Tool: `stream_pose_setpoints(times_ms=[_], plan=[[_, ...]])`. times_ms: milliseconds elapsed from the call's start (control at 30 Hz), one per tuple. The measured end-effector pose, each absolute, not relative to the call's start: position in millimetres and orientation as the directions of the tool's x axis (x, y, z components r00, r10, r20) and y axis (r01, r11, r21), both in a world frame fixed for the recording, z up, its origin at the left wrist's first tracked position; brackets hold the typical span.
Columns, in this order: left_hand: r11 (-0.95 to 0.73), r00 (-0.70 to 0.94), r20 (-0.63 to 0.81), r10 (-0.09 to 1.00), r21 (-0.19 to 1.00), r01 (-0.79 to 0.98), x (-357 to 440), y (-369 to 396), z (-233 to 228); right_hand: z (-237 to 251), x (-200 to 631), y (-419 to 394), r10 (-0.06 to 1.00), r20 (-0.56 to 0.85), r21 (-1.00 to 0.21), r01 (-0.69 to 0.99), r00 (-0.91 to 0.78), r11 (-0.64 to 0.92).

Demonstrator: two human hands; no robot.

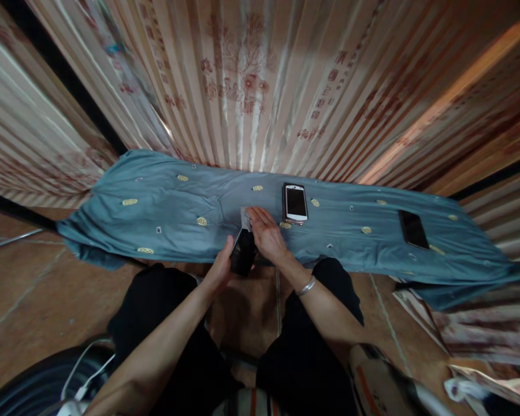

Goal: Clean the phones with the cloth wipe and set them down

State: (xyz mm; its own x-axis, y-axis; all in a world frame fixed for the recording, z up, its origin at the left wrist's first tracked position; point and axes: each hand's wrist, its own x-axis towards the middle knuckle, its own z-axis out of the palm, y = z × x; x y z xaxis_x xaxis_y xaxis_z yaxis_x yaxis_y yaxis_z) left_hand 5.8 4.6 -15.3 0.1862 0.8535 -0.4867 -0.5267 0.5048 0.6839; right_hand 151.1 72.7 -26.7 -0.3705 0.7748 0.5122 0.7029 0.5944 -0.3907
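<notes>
My left hand (220,271) grips a black phone (242,254) at the near edge of a surface covered by a blue patterned cloth (164,216). My right hand (266,234), with a silver bracelet on its wrist, rests flat beside the phone's top end, its fingers on a small pale wipe or slip (245,218). A white phone (295,203) lies face up just beyond my right hand. Another black phone (413,229) lies face up farther right on the cloth.
Pleated curtains (251,86) with red print hang close behind the cloth-covered surface. My black-trousered knees (164,300) are against its near edge. White cables (84,375) lie at the lower left, and a bag and papers (481,381) lie at the lower right on the tiled floor.
</notes>
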Motion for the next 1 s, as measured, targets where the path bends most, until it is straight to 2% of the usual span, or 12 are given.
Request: stream_pose_setpoints(times_ms=[233,567,667,767,900,1000], plan=[[0.546,0.182,-0.542,0.82,0.65,-0.528,8.8,-2.3,-3.3,-33.0,153.9,72.8,0.781,0.519,-0.432,0.683,-0.346,0.589],[0.496,0.215,-0.474,0.854,0.615,-0.613,-6.8,-7.3,-7.4,-40.7,168.9,68.9,0.784,0.528,-0.446,0.679,-0.325,0.582],[0.507,0.215,-0.493,0.843,0.595,-0.624,-9.2,-8.3,-12.1,-43.3,169.6,67.0,0.827,0.492,-0.535,0.653,-0.274,0.535],[0.531,0.251,-0.5,0.829,0.561,-0.635,-11.9,-8.8,-17.5,-46.2,168.0,67.1,0.904,0.396,-0.706,0.577,-0.16,0.411],[0.572,0.295,-0.519,0.802,0.527,-0.628,-13.8,-6.5,-19.6,-45.0,164.4,70.7,0.979,0.198,-0.921,0.334,-0.044,0.201],[0.559,0.241,-0.551,0.799,0.532,-0.636,-11.0,-3.0,-20.0,-42.3,161.5,72.4,0.999,0.05,-0.985,0.163,-0.014,0.052]])
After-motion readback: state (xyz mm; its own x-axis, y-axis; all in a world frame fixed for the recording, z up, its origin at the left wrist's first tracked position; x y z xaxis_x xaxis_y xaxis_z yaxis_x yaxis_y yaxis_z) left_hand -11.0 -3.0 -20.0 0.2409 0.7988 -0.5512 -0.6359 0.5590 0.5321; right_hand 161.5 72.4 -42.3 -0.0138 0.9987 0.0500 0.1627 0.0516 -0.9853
